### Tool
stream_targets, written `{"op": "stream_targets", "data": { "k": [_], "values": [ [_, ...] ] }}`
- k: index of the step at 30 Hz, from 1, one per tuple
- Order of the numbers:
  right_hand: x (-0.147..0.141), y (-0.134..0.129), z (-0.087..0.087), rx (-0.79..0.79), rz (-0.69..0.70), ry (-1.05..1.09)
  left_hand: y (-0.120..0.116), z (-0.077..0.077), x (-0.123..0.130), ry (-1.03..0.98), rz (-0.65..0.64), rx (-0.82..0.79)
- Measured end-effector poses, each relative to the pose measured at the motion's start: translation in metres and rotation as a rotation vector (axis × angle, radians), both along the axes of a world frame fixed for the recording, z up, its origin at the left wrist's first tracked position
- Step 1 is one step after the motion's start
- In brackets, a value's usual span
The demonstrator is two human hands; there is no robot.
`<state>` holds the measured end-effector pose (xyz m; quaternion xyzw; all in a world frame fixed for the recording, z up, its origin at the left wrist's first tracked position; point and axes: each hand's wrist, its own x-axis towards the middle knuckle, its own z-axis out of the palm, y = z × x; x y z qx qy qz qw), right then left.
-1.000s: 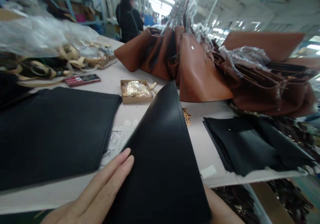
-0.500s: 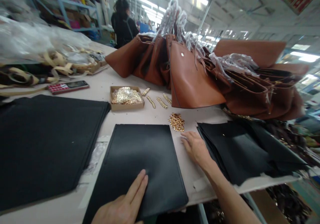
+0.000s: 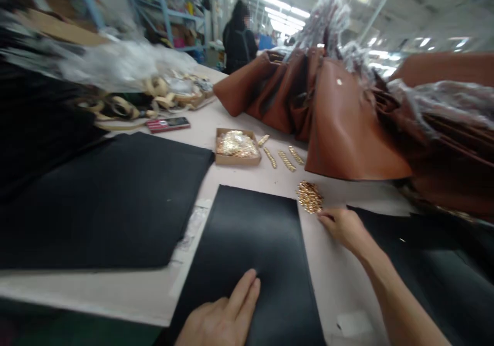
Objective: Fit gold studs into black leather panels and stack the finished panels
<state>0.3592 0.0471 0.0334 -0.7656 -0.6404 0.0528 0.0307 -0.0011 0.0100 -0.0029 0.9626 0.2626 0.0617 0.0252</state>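
Note:
My left hand (image 3: 227, 312) lies on a black leather panel (image 3: 258, 238), its index and middle fingers stretched out together and touching the surface. At the near right edge of a small pile of gold metal pieces (image 3: 309, 196), my right hand (image 3: 343, 226) has its thumb and fingertips pinched together. Whatever sits between those fingertips is too small to make out. Behind the pile lie several short gold chain strips (image 3: 286, 160). A cardboard box (image 3: 237, 159) holds more gold pieces in clear plastic.
Stacked black panels lie at the left (image 3: 116, 202) and right (image 3: 432, 263). Brown leather bags (image 3: 355, 130) with plastic-wrapped handles stand at the back right. A phone (image 3: 168, 124) and tan strips (image 3: 123, 108) lie at the back left. A person in black (image 3: 240, 39) stands beyond the table.
My right hand has come up to the gold pile, its fingers closing into a pinch. The left hand stays on the panel. The camera view has turned left.

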Motion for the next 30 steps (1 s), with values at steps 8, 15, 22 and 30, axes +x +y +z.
{"op": "stream_targets", "data": {
  "k": [8, 15, 22, 30],
  "values": [
    [0.003, 0.005, -0.024, -0.039, 0.047, -0.334, 0.001, 0.006, 0.007, 0.01, -0.02, -0.065],
    [-0.04, -0.009, 0.0, 0.087, -0.092, 0.115, -0.006, 0.015, 0.001, -0.023, -0.017, -0.137],
    [-0.146, -0.048, 0.01, -0.149, 0.086, 0.758, -0.009, 0.009, -0.001, -0.091, -0.015, -0.087],
    [-0.163, -0.037, 0.015, -0.206, 0.204, 0.634, -0.008, 0.01, -0.001, -0.152, -0.017, -0.078]
  ]
}}
